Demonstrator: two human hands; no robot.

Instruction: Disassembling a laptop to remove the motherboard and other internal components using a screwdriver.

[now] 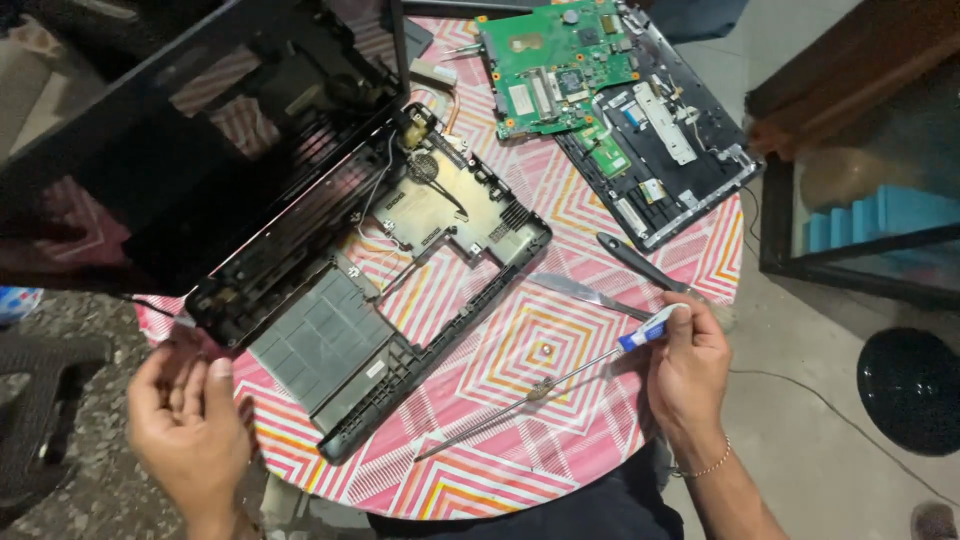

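I see a round desk [560,420] covered in a pink, white and orange zigzag-patterned cloth. At about ten o'clock on it lies an opened laptop base shell [400,300], black with a grey inner plate, its dark screen lid [170,150] hinged up and hanging past the desk's edge. At one o'clock rests a second black laptop tray [665,165] with a green motherboard [555,65] lying on it. Near three o'clock a knife [600,295] with a black handle lies flat. Toward five o'clock a long thin metal tool [500,415] rests on the cloth.
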